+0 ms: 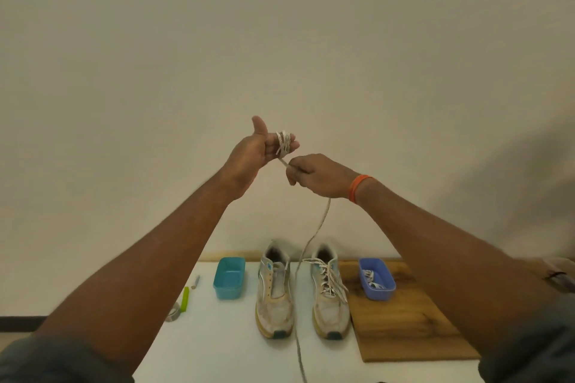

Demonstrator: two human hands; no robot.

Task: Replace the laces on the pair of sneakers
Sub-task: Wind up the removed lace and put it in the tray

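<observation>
Head view: both hands raised high over the counter (224, 336), in front of the plain wall. Left hand (258, 149) thumb up, fingers held fairly straight and together, wrapped in several turns of white lace (283, 143). Right hand (314, 176) just beside and below it, fingers curled, pinching the same lace where it leaves the coil; orange band (357, 186) on that wrist. From the right hand, lace hanging down between the two sneakers and trailing toward the near counter edge. Left sneaker (275, 292) unlaced, tongue showing; right sneaker (329, 292) laced, ends loose. Both side by side, toes near, heels to the far wall. Teal tub (229, 278) left of the left sneaker. Blue tub (377, 280) with white laces inside, right of the right sneaker, sitting on a wooden board (410, 329). Green stick (185, 298), small pen-like item (196, 280) and tape roll (173, 312) at far left of counter.
</observation>
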